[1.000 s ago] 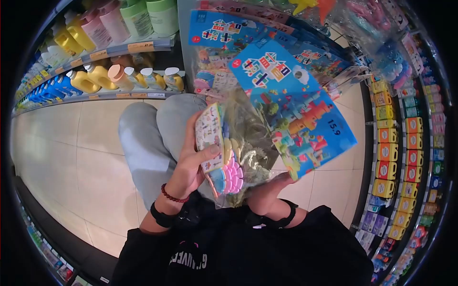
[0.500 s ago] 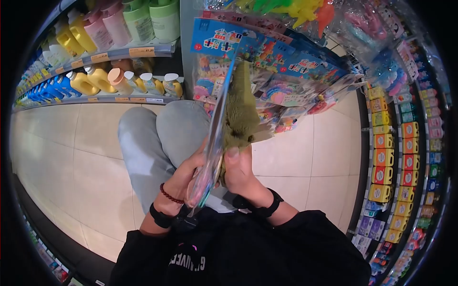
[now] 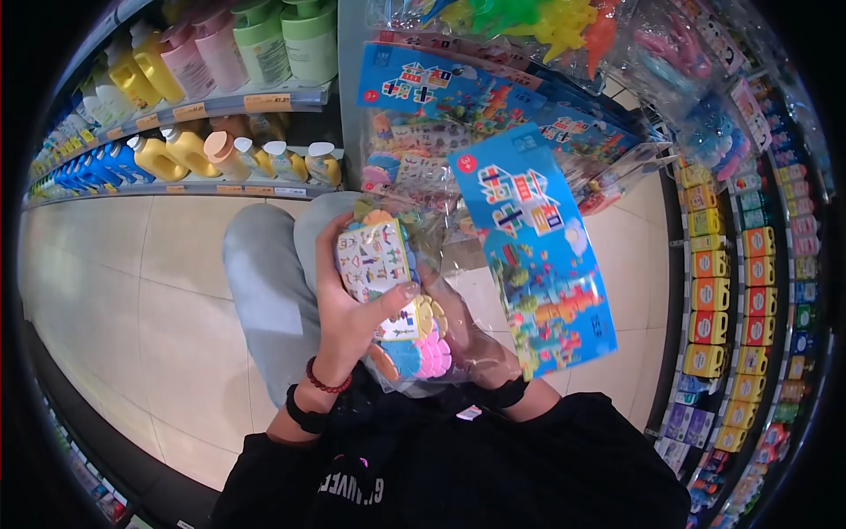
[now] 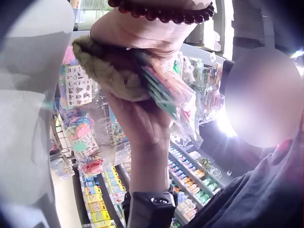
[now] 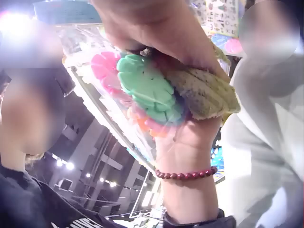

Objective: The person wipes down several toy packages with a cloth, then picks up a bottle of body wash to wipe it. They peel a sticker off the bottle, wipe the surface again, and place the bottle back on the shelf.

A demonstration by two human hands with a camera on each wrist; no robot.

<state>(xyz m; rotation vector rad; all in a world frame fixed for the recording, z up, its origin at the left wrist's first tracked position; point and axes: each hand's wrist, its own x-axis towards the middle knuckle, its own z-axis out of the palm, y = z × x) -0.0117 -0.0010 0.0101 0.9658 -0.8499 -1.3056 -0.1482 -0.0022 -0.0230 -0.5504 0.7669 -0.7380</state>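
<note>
Packet of clear plastic [image 3: 412,342], filled with pastel flower-shaped plastic pieces [image 3: 434,354] and a white sheet of small printed pictures [image 3: 368,251], is between the two hands, just above the person's light grey trousers [image 3: 269,273]. The left hand [image 3: 345,319], a dark red bead bracelet [image 3: 328,377] at its wrist, grips the packet firmly by its edge, thumb across the sheet and fingers behind. The right hand [image 3: 463,322] lies behind the packet, seen through the plastic; how far its fingers are curled cannot be told. An olive-green, rough-textured cloth [image 5: 204,92] is bunched against the right palm in the wrist views. The packet's bright blue printed card [image 3: 539,256] slants out to the right of the hands. Similar blue-carded packets [image 3: 449,88] hang in front of the person, beside shelves with green pump bottles [image 3: 308,40] and yellow bottles [image 3: 185,150], above a beige tiled floor [image 3: 176,264].
</note>
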